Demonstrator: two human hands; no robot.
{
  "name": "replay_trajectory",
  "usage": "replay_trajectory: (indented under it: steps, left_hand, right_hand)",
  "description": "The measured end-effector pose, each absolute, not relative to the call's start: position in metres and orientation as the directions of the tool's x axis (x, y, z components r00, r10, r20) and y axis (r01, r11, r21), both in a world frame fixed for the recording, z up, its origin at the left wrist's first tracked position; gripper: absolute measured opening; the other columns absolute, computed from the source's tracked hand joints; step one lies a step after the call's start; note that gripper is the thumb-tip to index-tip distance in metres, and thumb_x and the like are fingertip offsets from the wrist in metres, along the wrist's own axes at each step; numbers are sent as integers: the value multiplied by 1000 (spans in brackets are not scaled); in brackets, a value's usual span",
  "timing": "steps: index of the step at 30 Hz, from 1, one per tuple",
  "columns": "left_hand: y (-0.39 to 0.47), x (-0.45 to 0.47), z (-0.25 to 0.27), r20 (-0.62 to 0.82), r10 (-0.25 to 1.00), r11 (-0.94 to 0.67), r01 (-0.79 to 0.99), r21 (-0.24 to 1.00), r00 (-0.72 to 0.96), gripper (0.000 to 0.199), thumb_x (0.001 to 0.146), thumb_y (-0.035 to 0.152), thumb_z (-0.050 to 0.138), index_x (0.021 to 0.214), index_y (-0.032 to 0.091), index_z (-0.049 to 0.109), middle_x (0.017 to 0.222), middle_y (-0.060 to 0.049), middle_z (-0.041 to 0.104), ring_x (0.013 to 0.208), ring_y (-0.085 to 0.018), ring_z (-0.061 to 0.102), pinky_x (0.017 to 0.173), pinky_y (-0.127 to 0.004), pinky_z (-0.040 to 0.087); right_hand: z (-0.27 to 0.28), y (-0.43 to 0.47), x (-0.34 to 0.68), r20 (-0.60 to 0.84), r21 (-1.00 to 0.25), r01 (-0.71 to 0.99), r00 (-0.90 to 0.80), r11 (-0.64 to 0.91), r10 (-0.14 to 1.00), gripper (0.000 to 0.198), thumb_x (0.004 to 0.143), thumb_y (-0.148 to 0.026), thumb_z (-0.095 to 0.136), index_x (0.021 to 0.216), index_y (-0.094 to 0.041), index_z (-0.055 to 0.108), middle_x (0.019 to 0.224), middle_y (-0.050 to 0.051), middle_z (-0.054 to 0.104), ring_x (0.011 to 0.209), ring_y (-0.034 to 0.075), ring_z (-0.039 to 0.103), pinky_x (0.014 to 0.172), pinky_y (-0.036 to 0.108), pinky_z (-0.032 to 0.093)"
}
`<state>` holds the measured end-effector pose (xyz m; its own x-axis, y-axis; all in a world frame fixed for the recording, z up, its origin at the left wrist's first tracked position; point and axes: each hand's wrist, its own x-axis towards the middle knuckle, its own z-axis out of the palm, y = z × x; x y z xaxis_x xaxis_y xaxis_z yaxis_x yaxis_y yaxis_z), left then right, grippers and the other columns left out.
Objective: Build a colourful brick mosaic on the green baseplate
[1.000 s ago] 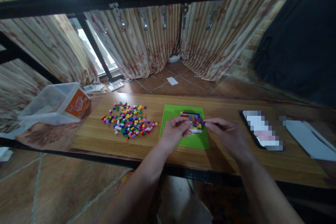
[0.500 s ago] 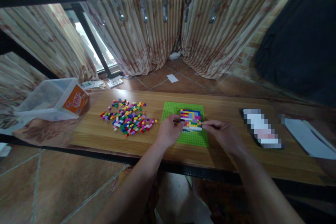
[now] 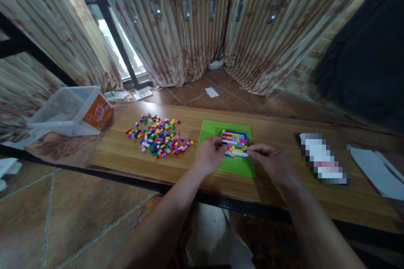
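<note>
A flat build of many-coloured toy bricks (image 3: 234,138) sits on the green studded baseplate (image 3: 238,170). Along its near side runs a long white piece (image 3: 236,154), too small to make out clearly. My left hand (image 3: 208,156) is at the build's left side, its fingers curled against that edge. On the opposite side, my right hand (image 3: 272,160) has thumb and fingertips pinched together by the near right corner. Whatever is between those fingertips is hidden.
Left of the baseplate, loose bricks (image 3: 162,136) are spread over the wooden table (image 3: 126,164). A clear plastic bin (image 3: 67,111) with an orange label stands at the left end. To the right lie a blurred-out dark-edged object (image 3: 323,157) and white paper (image 3: 375,170).
The whole view has shifted slightly, so the table's things sit further right in the picture. Both hands keep nearly the same places at the build.
</note>
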<state>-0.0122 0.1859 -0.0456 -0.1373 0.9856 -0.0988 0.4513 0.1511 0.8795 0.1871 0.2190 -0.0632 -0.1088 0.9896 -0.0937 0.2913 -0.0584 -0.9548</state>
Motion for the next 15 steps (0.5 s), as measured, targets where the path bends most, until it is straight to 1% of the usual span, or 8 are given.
replay_trajectory:
  steps: [4,7,10,13,15]
  left_hand:
    - [186,-12,-45,-93,985,150,461,875,-144,19,84,20,64,102,14,69,102,-9,74,88,-18,67,78,-27,51]
    - [186,-11,-46,-91,985,151,465,872,-148,18,84,19,64,101,14,69,101,-9,74,87,-18,67,77,-27,50]
    - [185,-11,-46,-100,984,158,470,868,-147,17,84,17,63,99,13,69,99,-9,74,86,-18,67,76,-27,50]
    - [186,-12,-48,-105,982,167,471,866,-155,17,84,17,63,100,13,69,100,-9,74,87,-18,67,76,-27,50]
    - [186,-12,-49,-112,983,169,478,862,-147,17,84,18,63,99,13,69,99,-9,74,86,-18,67,76,-27,49]
  right_hand:
    - [-64,218,182,-259,-962,106,-80,-250,963,35,49,-45,87,70,-20,73,64,1,67,58,13,58,57,27,49]
    - [-63,219,182,-358,-933,13,-107,-359,927,38,44,-40,91,69,-19,72,58,0,63,54,11,56,53,24,48]
    - [-62,220,185,-403,-913,-17,-134,-408,906,38,46,-40,91,71,-19,72,60,0,64,53,11,56,51,24,49]
    - [-61,220,188,-423,-903,-9,-160,-430,892,35,51,-41,89,72,-18,73,65,2,67,55,11,57,51,23,49]
    - [-61,220,188,-427,-901,-3,-159,-433,890,35,52,-40,89,73,-18,73,66,3,67,55,10,57,50,22,49]
